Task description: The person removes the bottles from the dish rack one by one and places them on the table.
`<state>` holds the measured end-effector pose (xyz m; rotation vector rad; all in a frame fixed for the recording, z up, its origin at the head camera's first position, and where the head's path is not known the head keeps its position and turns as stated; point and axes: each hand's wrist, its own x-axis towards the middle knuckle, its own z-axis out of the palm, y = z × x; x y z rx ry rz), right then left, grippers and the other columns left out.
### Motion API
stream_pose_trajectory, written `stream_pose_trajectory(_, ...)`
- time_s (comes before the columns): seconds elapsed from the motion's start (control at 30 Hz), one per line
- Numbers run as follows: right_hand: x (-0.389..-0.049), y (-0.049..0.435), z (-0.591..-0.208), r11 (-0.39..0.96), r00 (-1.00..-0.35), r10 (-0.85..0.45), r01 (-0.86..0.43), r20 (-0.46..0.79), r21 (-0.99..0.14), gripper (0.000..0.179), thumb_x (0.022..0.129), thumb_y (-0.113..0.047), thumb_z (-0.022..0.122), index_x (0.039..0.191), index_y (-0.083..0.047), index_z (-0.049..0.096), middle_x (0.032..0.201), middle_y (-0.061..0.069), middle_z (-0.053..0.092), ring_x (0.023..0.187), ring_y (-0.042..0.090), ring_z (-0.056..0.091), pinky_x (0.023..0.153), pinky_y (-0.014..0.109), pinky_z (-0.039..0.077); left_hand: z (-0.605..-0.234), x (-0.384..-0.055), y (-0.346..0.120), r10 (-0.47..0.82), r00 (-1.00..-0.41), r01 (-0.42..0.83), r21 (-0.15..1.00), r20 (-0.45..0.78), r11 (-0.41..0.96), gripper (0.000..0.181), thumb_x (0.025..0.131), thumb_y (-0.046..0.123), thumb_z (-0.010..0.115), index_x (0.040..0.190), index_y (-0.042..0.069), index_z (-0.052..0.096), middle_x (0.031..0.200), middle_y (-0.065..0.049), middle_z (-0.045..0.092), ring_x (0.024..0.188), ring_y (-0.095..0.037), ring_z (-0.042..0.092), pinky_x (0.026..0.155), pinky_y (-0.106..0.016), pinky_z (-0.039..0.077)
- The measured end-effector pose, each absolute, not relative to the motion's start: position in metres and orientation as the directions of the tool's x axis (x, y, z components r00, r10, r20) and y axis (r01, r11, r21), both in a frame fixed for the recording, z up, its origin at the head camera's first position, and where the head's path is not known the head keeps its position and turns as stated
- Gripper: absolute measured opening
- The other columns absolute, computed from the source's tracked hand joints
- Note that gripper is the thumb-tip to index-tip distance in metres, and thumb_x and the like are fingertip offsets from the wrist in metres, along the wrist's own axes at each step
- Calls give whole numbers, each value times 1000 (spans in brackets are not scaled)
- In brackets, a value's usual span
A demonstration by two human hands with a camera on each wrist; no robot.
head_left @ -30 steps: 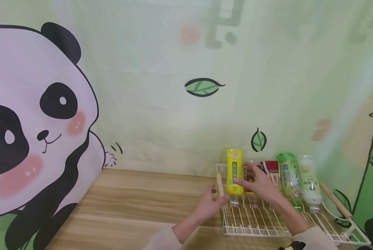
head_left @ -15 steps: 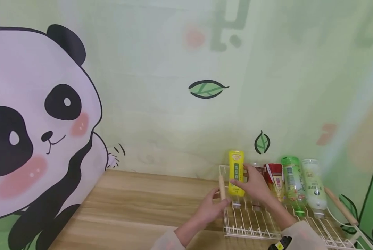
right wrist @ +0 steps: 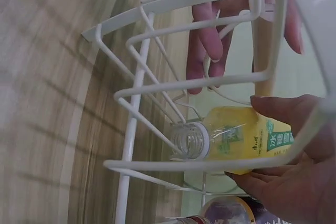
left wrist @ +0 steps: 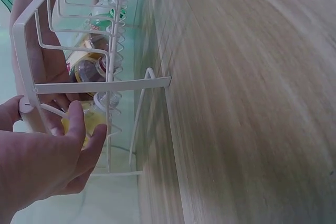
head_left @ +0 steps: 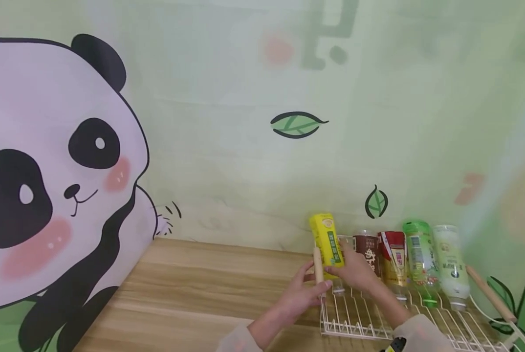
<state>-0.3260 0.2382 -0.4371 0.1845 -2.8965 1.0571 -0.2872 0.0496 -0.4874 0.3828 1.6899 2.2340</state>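
A yellow bottle stands cap-down at the left end of a white wire rack, its top leaning left. My right hand grips it, thumb on the near face and fingers on the far side. In the right wrist view, the bottle's clear neck points down between the wires. My left hand holds the wooden handle at the rack's left end, thumb in front and fingers behind it.
Right of the yellow bottle, the rack bears a dark brown bottle, a red-topped bottle, a green bottle and a whitish bottle. Another wooden handle is at the right end. A printed backdrop hangs behind the wooden table.
My right hand has closed in on the yellow bottle, whose top has tipped to the left. My left hand stays on the handle. The head view has shifted slightly.
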Motion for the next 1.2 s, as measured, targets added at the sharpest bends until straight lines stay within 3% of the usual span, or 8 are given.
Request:
stream_pose_trajectory(0.4, -322, 243, -437, 812, -990, -60, -121, 124, -571, 76, 92, -30, 85, 145, 8, 47, 107, 18, 70, 82, 23, 66, 63, 34, 57, -483, -285, 55, 383, -924, -56, 982, 18, -183, 89, 96, 23, 80, 166, 8, 28, 152, -30, 41, 116, -40, 67, 103, -51, 57)
stream_pose_trajectory(0.47, -321, 245, -434, 809, -991, -47, -112, 127, -577, 75, 91, -31, 85, 144, 7, 47, 107, 17, 70, 81, 23, 66, 61, 34, 57, -483, -286, 53, 373, -928, -30, 993, 16, -117, 91, 96, 30, 80, 166, 9, 27, 153, -31, 41, 114, -38, 68, 101, -53, 58)
stream_pose_trajectory(0.6, -311, 248, -420, 815, -985, -49, -136, 167, -563, 77, 89, -32, 87, 144, 6, 49, 109, 18, 70, 82, 22, 67, 63, 34, 58, -476, -289, 39, 336, -941, 71, 995, 44, 70, 97, 94, 47, 79, 166, 9, 28, 159, -30, 39, 127, -45, 61, 103, -62, 54)
stream_pose_trajectory(0.73, -298, 249, -397, 831, -966, -99, -212, 237, -515, 73, 87, -29, 89, 141, 5, 53, 115, 19, 71, 88, 24, 68, 69, 38, 59, -450, -294, 12, 249, -949, 254, 935, 192, 248, 90, 93, 51, 79, 162, 10, 39, 161, -18, 45, 141, -45, 49, 107, -64, 50)
stream_pose_trajectory(0.83, -289, 247, -382, 847, -948, -149, -270, 282, -459, 70, 86, -24, 90, 140, 5, 56, 117, 19, 71, 90, 24, 68, 71, 40, 60, -423, -296, -5, 212, -890, 456, 801, 404, 387, 78, 92, 46, 83, 154, 11, 51, 154, -9, 52, 140, -33, 51, 110, -54, 51)
stream_pose_trajectory(0.97, -280, 242, -371, 856, -924, -232, -341, 303, -387, 69, 84, -22, 91, 140, 2, 59, 118, 15, 71, 90, 22, 65, 72, 39, 59, -389, -297, -19, 340, -673, 702, 423, 657, 573, 70, 88, 39, 89, 145, 11, 60, 146, -4, 58, 136, -24, 52, 112, -43, 50)
stream_pose_trajectory(1.07, -274, 233, -369, 843, -889, -329, -429, 318, -326, 66, 83, -20, 92, 138, 0, 62, 122, 13, 70, 96, 23, 65, 78, 42, 60, -371, -295, -25, 518, -554, 748, 116, 651, 654, 74, 86, 41, 90, 146, 10, 60, 146, -2, 59, 135, -23, 52, 112, -41, 49)
stream_pose_trajectory(1.2, -265, 219, -371, 824, -839, -419, -512, 347, -242, 64, 80, -19, 94, 134, -3, 65, 124, 12, 70, 104, 25, 65, 84, 43, 61, -363, -291, -29, 662, -583, 710, -101, 471, 697, 74, 87, 51, 86, 146, 15, 61, 146, 1, 60, 136, -21, 53, 112, -41, 49)
